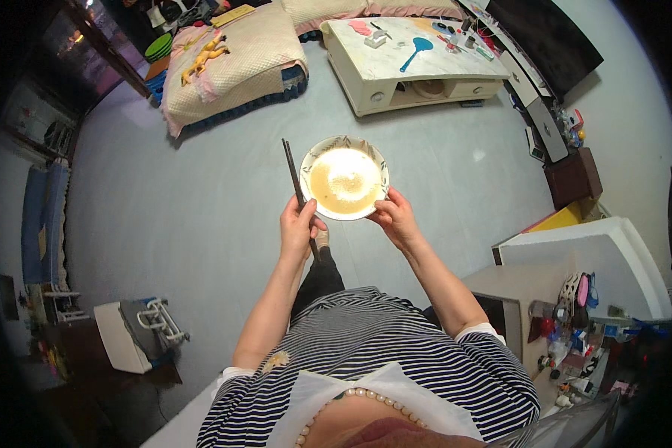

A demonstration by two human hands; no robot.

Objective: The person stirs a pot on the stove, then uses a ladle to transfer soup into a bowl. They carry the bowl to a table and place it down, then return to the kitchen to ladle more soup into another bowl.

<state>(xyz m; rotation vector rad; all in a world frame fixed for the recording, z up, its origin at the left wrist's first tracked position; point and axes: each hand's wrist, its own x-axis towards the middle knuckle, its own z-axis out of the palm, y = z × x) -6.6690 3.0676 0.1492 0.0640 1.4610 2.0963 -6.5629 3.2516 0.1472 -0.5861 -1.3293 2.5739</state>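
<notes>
A white bowl with a leaf-patterned rim (313,152) is held out in front of me above the floor. Pale yellow liquid (327,196) fills much of it, with bright glare across its surface. My left hand (301,227) grips the bowl's near left edge, the thumb by the rim. That same hand also holds a pair of dark chopsticks (292,168), which point away from me along the bowl's left side. My right hand (395,217) grips the near right edge, its fingers partly hidden beneath the bowl.
Ahead stands a low marble-topped table (369,61) bearing a blue fly swatter (417,53) and small items. A quilted sofa (246,61) is at far left, a television (543,45) at far right. A chair (129,336) is left; a cluttered dresser (529,280) is right. Grey floor (201,196) lies between.
</notes>
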